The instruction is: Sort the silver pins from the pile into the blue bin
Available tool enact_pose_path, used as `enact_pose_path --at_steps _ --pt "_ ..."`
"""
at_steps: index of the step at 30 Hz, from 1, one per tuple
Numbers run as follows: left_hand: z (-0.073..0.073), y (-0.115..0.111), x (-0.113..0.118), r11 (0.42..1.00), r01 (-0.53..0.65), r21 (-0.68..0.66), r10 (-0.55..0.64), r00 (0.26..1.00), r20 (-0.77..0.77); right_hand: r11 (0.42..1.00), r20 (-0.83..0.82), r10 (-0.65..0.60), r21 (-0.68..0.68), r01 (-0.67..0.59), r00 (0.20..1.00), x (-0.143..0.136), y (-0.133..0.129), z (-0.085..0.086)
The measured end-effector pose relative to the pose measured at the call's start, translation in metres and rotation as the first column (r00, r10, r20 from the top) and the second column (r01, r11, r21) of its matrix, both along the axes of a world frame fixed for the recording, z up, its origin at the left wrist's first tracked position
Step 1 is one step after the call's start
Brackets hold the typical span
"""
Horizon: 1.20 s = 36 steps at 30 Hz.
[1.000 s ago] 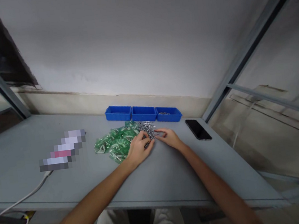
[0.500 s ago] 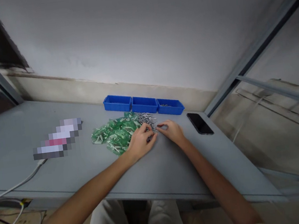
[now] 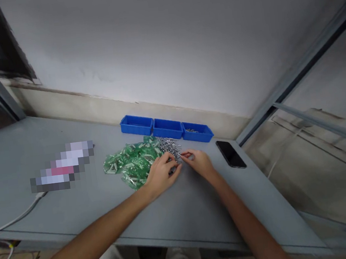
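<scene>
Green bags (image 3: 133, 161): on the table (image 3: 100, 205).
Left hand (image 3: 161, 173): over the bags' right edge, fingers curled, grip unclear.
Metal pins (image 3: 170, 145): heaped against the bags' right side.
Right hand (image 3: 199, 162): right of the bags, fingertips pinched, hold unclear.

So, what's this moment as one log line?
left hand: beside green bags, at metal pieces | right hand: pinched near metal pieces, hold unclear | blue bins: three in a row | phone: right of right hand
</scene>
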<state>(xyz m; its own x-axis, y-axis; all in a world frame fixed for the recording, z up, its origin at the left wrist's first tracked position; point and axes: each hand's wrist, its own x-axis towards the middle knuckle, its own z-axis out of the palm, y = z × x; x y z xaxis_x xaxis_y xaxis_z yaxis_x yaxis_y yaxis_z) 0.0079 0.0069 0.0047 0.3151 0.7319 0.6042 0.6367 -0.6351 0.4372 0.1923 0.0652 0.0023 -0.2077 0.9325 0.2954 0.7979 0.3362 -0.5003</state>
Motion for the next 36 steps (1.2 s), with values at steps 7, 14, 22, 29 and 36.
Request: enact_pose_path --at_steps 7,14,22,29,36 --pt "0.005 0.003 -0.002 0.997 -0.024 -0.072 0.035 0.986 0.164 0.992 -0.356 0.048 -0.092 -0.086 0.933 -0.017 -0.016 0.021" --pt "0.004 0.005 -0.002 0.984 -0.003 -0.176 0.066 0.933 0.353 0.943 -0.621 0.035 -0.239 -0.233 0.783 -0.032 -0.029 0.032" --pt "0.004 0.008 -0.002 0.99 0.036 -0.135 0.027 0.9 0.435 0.898 -0.66 0.066 -0.287 -0.333 0.749 -0.037 -0.031 0.029" --pt "0.007 0.007 -0.003 0.991 0.0 -0.137 0.065 0.88 0.47 0.921 -0.614 0.046 -0.279 -0.272 0.788 -0.034 -0.032 0.03" --pt "0.01 0.005 -0.003 0.995 0.051 -0.091 -0.014 0.928 0.371 0.953 -0.651 -0.045 -0.256 -0.164 0.757 -0.03 -0.027 0.027"
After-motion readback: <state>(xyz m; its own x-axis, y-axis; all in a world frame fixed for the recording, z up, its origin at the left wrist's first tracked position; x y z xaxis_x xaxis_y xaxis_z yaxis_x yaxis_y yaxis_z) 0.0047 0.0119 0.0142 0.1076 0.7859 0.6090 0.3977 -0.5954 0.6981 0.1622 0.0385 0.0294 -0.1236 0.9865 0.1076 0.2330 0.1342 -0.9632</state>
